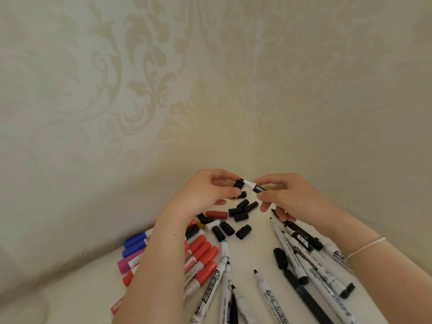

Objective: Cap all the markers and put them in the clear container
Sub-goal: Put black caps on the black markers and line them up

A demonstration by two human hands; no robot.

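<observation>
My right hand point(286, 195) grips a white marker with a black label point(256, 187), its bare tip pointing left. My left hand point(205, 191) pinches a black cap point(238, 184) right at that tip; the tip sits at the cap's mouth. Both hands are raised above the white table point(252, 256), close to the wall corner. Loose black caps point(240, 212) and one red cap point(219, 214) lie under the hands. Several uncapped black-and-white markers point(301, 258) fan out at the lower right. The clear container is not in view.
Red-capped markers point(202, 258) lie in a row beside my left forearm, with blue-capped markers point(135, 243) and a pink one point(127, 263) further left. Patterned wallpaper walls point(163, 90) meet in a corner just behind the hands. A thin bracelet point(365, 246) circles my right wrist.
</observation>
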